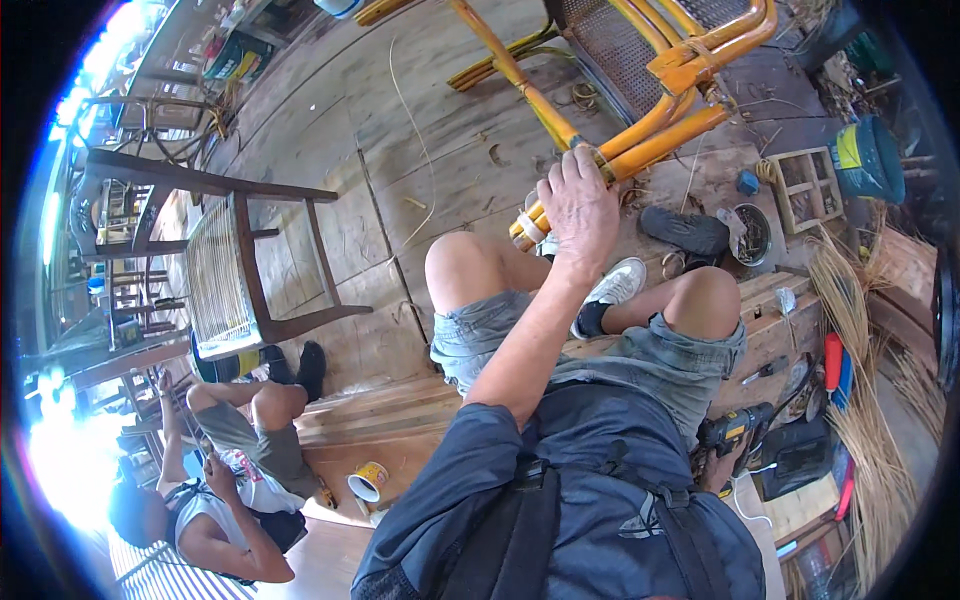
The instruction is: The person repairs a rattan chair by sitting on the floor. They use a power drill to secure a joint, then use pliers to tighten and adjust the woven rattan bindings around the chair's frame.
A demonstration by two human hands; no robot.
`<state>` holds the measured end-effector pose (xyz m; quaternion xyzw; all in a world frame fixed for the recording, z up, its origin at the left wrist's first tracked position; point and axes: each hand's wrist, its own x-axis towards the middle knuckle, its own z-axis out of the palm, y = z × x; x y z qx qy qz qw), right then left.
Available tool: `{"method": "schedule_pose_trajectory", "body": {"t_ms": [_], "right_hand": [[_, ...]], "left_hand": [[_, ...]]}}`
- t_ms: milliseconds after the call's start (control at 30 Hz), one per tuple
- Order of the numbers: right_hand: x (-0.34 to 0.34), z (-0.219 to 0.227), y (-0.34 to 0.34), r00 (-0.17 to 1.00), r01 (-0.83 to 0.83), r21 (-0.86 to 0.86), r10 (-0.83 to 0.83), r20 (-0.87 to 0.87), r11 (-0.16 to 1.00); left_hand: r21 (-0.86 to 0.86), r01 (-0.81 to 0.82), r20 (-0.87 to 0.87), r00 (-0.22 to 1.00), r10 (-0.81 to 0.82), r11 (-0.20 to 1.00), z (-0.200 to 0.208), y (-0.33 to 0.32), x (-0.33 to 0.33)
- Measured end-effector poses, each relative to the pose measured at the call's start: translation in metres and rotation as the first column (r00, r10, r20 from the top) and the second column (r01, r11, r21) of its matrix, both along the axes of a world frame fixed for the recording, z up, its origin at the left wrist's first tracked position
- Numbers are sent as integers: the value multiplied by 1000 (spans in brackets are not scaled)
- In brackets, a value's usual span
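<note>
View from the head, looking down over a wooden plank floor (pixel 330 120) on which the person sits with knees bent. Largest in the field is a yellow rattan chair frame (pixel 640 90), lying tilted with its woven back panel toward the top edge and its legs slanting down toward the person's knees. To the left stands a dark wooden chair (pixel 230 250) with a pale slatted seat, well apart from the rattan frame. At the lower left a second person (pixel 215 470) sits on the floor with both hands raised near the chest; a yellow cup (pixel 368 482) stands just beside them on the boards. Bundles of pale rattan strips (pixel 860 370) lie along the right edge, near a small wooden grid frame (pixel 805 185) and a round dark bowl (pixel 752 233). The left hand (pixel 578 205) is clenched over the lower end of one chair leg; the leg runs from under the palm up and to the right, and its taped tip (pixel 530 228) shows just below and left of the knuckles. The right hand (pixel 712 462), low at the person's right hip, is wrapped around the grip of a black and yellow cordless drill (pixel 738 430), whose body sticks out above the fingers, well apart from the chair frame.
</note>
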<state>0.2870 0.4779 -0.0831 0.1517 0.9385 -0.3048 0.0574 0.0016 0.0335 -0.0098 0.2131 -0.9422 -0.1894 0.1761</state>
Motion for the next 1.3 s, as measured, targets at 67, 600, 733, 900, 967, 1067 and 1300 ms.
{"method": "schedule_pose_trajectory", "body": {"t_ms": [67,600,733,900,967,1067,1300], "right_hand": [[6,-11,12,992,91,27,-93,91,995],[-4,-5,16,991,124,21,-125,48,992],[-23,23,-10,985,150,78,-156,73,986],[-30,39,-25,944,292,-14,-286,164,956],[-30,38,-26,945,296,-19,-290,152,955],[-7,1,-3,934,303,6,-298,197,953],[-2,-2,4,960,240,-34,-232,156,970]], "left_hand": [[51,34,17,999,-35,998,4,1,-3],[119,248,-86,967,-239,961,14,-8,-53],[199,404,-246,902,-354,893,29,9,-108],[414,340,-296,928,-229,844,38,37,-154],[387,319,-329,924,-194,865,28,37,-159],[388,284,-305,937,-169,877,26,39,-160],[394,273,-308,939,-153,877,28,41,-156]]}}
